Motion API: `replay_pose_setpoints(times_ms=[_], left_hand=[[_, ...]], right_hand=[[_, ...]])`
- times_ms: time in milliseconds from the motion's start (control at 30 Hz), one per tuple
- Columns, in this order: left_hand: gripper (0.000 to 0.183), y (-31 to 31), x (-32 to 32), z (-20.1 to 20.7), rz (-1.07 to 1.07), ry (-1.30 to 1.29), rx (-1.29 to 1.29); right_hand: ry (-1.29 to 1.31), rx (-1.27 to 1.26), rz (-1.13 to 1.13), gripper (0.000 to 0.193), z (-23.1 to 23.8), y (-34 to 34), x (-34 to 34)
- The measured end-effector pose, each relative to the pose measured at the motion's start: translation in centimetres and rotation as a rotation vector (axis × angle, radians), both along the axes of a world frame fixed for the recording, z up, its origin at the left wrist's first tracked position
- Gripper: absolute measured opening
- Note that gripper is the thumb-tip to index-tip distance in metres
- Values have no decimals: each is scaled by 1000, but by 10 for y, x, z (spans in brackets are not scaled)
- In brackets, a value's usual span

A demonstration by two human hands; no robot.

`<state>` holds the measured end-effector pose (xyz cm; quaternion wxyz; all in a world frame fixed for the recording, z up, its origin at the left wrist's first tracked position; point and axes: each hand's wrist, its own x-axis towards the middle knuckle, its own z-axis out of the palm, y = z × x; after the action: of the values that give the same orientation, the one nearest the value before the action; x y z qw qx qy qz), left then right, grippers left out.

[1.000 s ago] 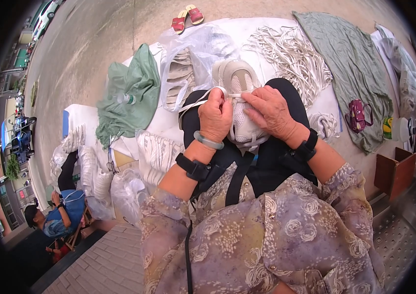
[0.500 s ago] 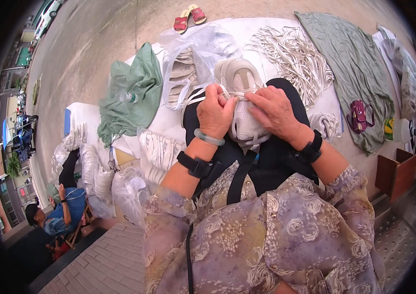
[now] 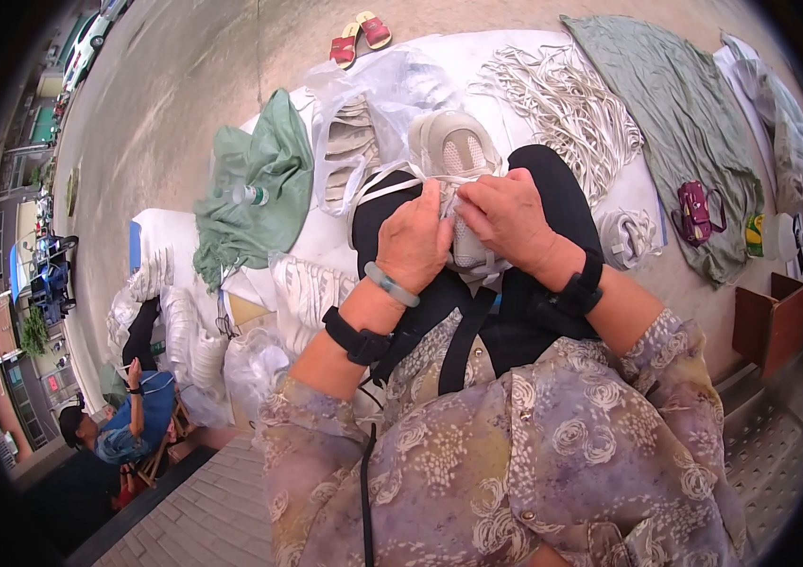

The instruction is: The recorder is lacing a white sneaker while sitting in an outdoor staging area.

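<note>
Across my dark-trousered lap lies a pale beige sneaker (image 3: 463,142) with a mesh upper, its toe pointing away from me. A flat off-white shoelace (image 3: 384,176) crosses the shoe's eyelets and trails off to the left over my knee. My left hand (image 3: 411,238) is closed at the left row of eyelets, thumb and fingertips pinching the lace. Close beside it, my right hand (image 3: 509,219) has thumb and forefinger pinched on the lace over the tongue. My fingers cover most of the middle eyelets.
Loose shoelaces (image 3: 567,109) are heaped on the white sheet at the far right. A plastic bag (image 3: 340,180) of shoe parts stands beyond my left knee. More wrapped uppers (image 3: 307,288) lie left. A green cloth (image 3: 264,180) holds a bottle. Another person (image 3: 122,425) sits far left.
My left hand has dropped slightly, its fingers now pointing more toward the shoe's toe. My right hand has shifted left, curling in closer to the left one over the laces.
</note>
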<state>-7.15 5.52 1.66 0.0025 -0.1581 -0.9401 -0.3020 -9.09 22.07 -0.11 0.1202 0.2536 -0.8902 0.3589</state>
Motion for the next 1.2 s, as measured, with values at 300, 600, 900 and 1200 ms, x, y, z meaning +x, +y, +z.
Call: replay_pose_setpoints(times_ms=[300,600,900,1200], left_hand=[[19,1,-6,4,9,-100,-147],[15,-3,-8,-3,-39,-102,-63],[23,-7,-11,-7,-91,-87,114],[25,-16,-25,-22,-36,-439,425]], right_hand=[[-139,128,-59,11,6,-11,3],[-221,259,-78,13,15,-17,4],[-254,269,-130,14,16,-18,5],[-137,575,-2,3,29,-26,-3]])
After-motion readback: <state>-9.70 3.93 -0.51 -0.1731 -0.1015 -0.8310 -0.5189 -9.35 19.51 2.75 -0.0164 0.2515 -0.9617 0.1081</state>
